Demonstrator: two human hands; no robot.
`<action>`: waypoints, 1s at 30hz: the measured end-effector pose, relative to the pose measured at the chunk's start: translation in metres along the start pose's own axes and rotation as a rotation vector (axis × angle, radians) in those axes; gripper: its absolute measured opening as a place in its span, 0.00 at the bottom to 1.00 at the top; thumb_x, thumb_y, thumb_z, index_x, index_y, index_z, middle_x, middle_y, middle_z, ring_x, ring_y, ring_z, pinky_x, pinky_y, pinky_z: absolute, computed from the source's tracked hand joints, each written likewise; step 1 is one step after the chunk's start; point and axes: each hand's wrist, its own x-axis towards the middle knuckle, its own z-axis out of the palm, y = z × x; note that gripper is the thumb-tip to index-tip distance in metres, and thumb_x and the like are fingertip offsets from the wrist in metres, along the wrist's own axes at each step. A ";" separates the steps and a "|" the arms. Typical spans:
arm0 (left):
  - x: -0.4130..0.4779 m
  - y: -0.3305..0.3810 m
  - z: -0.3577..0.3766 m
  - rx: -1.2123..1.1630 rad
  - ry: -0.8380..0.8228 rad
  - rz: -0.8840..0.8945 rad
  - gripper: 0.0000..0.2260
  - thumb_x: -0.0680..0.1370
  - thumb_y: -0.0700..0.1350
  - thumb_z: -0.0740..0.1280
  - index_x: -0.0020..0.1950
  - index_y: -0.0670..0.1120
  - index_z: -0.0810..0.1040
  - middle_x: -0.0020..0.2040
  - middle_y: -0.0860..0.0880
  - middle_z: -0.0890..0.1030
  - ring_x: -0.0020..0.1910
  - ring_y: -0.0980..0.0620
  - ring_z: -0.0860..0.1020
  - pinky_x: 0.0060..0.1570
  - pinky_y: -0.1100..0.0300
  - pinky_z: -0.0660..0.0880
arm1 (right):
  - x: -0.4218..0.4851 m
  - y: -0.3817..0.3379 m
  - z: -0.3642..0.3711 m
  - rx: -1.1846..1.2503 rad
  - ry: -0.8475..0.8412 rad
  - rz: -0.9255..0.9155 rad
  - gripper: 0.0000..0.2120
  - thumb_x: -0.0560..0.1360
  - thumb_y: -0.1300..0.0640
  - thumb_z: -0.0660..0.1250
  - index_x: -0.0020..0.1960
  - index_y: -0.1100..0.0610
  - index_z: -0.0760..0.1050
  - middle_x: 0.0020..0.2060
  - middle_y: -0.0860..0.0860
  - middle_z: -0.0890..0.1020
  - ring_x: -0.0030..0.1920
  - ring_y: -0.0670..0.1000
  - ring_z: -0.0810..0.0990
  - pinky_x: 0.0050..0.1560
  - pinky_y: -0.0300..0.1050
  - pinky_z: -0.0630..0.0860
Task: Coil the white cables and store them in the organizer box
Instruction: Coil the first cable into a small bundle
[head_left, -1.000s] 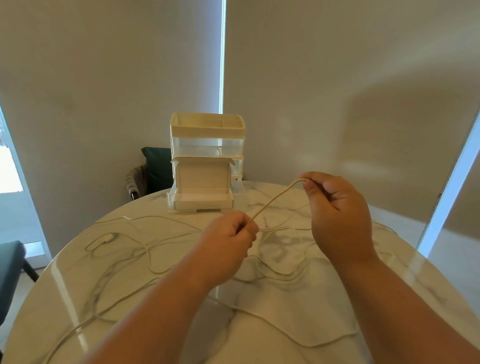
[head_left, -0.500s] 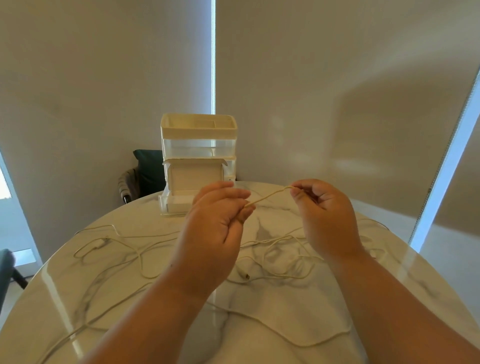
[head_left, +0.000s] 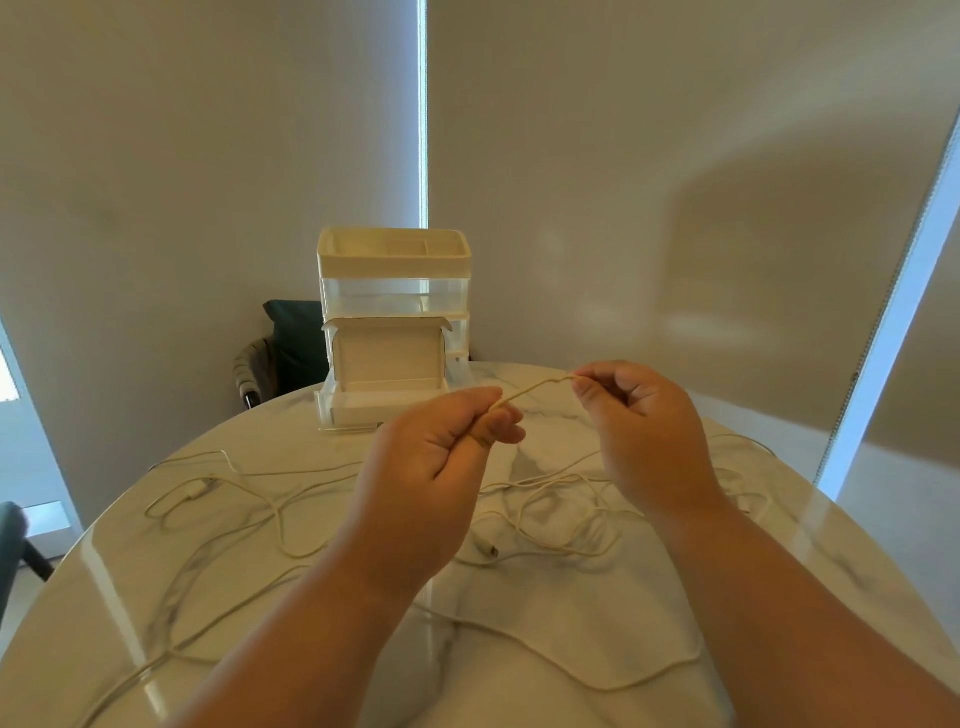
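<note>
Both hands are raised above a round marble table (head_left: 810, 525). My left hand (head_left: 436, 467) pinches a thin white cable (head_left: 535, 388) between thumb and fingers. My right hand (head_left: 644, 421) pinches the same cable a short way to the right, so a short stretch spans between them. More white cable (head_left: 566, 519) lies in loose tangled loops on the table under and around my hands, with a plug end (head_left: 200, 488) at the left. The cream organizer box (head_left: 395, 291) stands at the table's far edge, its lower drawer (head_left: 384, 402) pulled open.
A dark chair (head_left: 291, 348) stands behind the table left of the organizer. Another dark seat (head_left: 10, 540) shows at the far left edge. Blinds cover the windows behind. Cable strands (head_left: 597, 680) trail across the near part of the table.
My left hand rose from the table and came closer to my right hand, shortening the cable stretch between them. The view shifted slightly.
</note>
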 end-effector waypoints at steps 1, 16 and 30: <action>0.001 -0.001 0.000 -0.010 0.000 0.000 0.07 0.80 0.46 0.65 0.50 0.54 0.83 0.44 0.60 0.85 0.51 0.64 0.81 0.50 0.75 0.72 | 0.000 0.001 0.000 -0.007 0.000 0.000 0.05 0.77 0.57 0.70 0.45 0.48 0.83 0.35 0.40 0.83 0.37 0.37 0.79 0.38 0.26 0.70; 0.007 -0.008 0.000 -0.659 -0.225 -0.703 0.12 0.83 0.47 0.57 0.43 0.44 0.74 0.28 0.50 0.62 0.25 0.54 0.59 0.29 0.59 0.58 | 0.005 0.018 0.001 -0.053 0.028 0.068 0.05 0.77 0.56 0.69 0.49 0.50 0.83 0.42 0.44 0.84 0.45 0.43 0.81 0.45 0.36 0.74; 0.003 -0.011 -0.001 -0.982 -0.603 -0.661 0.19 0.74 0.32 0.63 0.65 0.37 0.73 0.44 0.43 0.78 0.40 0.49 0.79 0.40 0.57 0.79 | 0.006 0.033 0.002 -0.214 -0.008 0.065 0.05 0.77 0.56 0.68 0.49 0.50 0.83 0.43 0.42 0.83 0.46 0.40 0.79 0.46 0.36 0.73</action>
